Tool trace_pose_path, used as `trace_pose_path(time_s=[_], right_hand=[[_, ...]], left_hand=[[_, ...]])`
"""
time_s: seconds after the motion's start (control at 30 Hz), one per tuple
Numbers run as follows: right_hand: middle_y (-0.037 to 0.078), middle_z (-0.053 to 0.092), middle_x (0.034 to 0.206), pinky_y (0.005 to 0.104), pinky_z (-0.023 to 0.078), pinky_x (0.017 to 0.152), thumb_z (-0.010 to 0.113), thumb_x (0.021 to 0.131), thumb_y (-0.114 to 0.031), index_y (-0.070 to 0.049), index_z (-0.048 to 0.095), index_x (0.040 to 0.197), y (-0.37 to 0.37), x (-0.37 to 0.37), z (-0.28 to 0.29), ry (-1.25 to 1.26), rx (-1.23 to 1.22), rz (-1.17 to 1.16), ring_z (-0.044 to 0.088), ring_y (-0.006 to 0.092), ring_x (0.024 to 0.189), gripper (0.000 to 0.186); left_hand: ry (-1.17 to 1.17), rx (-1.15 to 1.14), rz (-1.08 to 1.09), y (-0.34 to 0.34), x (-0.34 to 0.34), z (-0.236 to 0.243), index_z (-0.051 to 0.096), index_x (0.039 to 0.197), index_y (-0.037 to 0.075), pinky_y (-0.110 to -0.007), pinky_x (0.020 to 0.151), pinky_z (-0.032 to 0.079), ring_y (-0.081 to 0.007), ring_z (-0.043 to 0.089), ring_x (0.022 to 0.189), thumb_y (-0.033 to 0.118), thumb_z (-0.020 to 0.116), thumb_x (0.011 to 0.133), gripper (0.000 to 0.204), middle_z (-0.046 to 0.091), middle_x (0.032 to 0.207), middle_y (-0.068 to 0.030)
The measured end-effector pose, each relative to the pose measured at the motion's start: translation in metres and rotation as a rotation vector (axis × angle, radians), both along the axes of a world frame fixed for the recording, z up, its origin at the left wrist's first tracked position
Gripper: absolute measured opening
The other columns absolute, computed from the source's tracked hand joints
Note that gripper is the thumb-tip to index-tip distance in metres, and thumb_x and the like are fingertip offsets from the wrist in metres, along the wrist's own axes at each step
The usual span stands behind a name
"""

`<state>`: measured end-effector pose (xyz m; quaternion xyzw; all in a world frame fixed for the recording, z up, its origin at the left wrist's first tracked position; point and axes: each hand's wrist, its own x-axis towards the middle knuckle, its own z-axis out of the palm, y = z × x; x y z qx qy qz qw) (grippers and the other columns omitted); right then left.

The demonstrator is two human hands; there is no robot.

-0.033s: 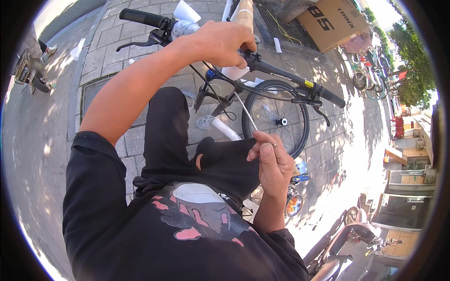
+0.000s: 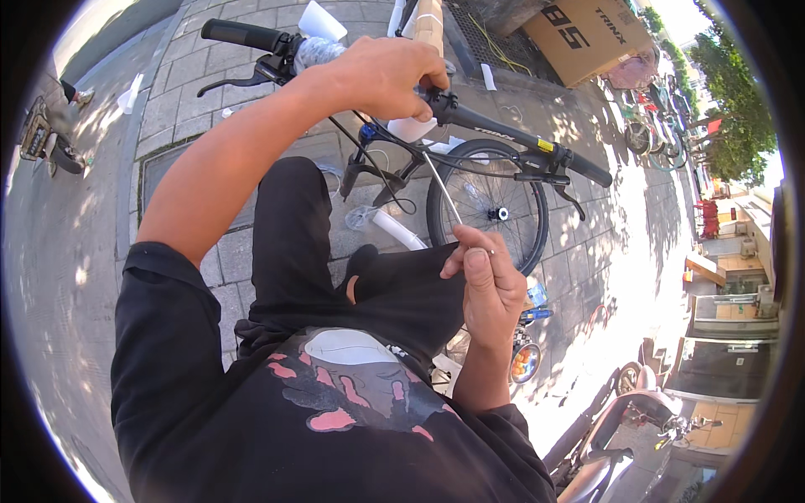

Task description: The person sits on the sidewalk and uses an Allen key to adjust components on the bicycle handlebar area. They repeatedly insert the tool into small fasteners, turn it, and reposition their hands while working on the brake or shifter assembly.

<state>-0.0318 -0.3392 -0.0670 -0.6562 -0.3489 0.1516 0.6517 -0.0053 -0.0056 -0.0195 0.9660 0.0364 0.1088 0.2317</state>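
Note:
My left hand (image 2: 390, 80) is closed over the middle of a black bicycle handlebar (image 2: 495, 126), at the stem clamp (image 2: 444, 107). Its fingertips curl down beside the clamp, and the palm hides part of the bar. Between the thumb and fingers of my right hand (image 2: 488, 281) is pinched a long thin metal hex key (image 2: 442, 189). The shaft slants up toward the underside of the stem, where its far end is hard to make out. Below the bar stands the fork (image 2: 365, 172), and a loose front wheel (image 2: 496, 214) is beside it.
White foam tubes (image 2: 398, 229) and wrapping lie on the paving around the fork. A large cardboard box (image 2: 587, 38) is at the far right. Parked bicycles (image 2: 654, 134) and a scooter (image 2: 620, 427) stand on the right. At the left edge are a wheeled vehicle (image 2: 50, 142) and a person's foot (image 2: 84, 97).
The whole view has shifted slightly, so the handlebar and wheel appear a little further left. Both hands keep the same grips.

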Motion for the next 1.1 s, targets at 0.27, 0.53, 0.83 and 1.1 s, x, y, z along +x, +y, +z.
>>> trace_pose_path(time_s=[0.27, 0.53, 0.83, 1.1], right_hand=[[0.008, 0.064, 0.107, 0.0286, 0.057, 0.080, 0.062, 0.119, -0.021, 0.012, 0.072, 0.137, 0.043, 0.015, 0.002, -0.287, -0.053, -0.269, 0.066, 0.0130, 0.090, 0.039], [0.008, 0.069, 0.107, 0.0259, 0.052, 0.081, 0.061, 0.118, -0.013, 0.009, 0.075, 0.132, 0.052, 0.010, -0.003, -0.196, 0.050, -0.322, 0.066, 0.0117, 0.089, 0.030], [0.009, 0.067, 0.110, 0.0292, 0.056, 0.083, 0.057, 0.120, -0.016, 0.009, 0.072, 0.136, 0.052, 0.014, -0.007, -0.213, 0.047, -0.329, 0.067, 0.0130, 0.092, 0.034], [0.013, 0.067, 0.104, 0.0329, 0.053, 0.078, 0.066, 0.114, -0.012, 0.008, 0.075, 0.133, 0.070, 0.000, 0.019, -0.496, -0.202, -0.150, 0.066, 0.0223, 0.087, 0.029]], left_hand=[[-0.071, 0.025, -0.057, 0.002, 0.003, -0.003, 0.080, 0.127, 0.013, -0.043, 0.100, 0.057, -0.0283, 0.074, 0.120, 0.027, 0.093, 0.086, 0.045, 0.076, 0.121, -0.0040], [-0.017, 0.011, -0.027, -0.002, 0.000, 0.003, 0.080, 0.128, 0.014, -0.044, 0.103, 0.057, -0.0276, 0.074, 0.122, 0.026, 0.093, 0.087, 0.044, 0.076, 0.124, -0.0020], [-0.027, 0.007, -0.053, -0.001, -0.001, 0.005, 0.080, 0.127, 0.013, -0.045, 0.098, 0.057, -0.0293, 0.074, 0.120, 0.027, 0.093, 0.087, 0.045, 0.076, 0.120, -0.0031], [-0.050, -0.001, -0.072, 0.004, 0.001, 0.001, 0.080, 0.125, 0.011, -0.045, 0.098, 0.057, -0.0309, 0.073, 0.117, 0.026, 0.093, 0.087, 0.042, 0.075, 0.118, -0.0043]])
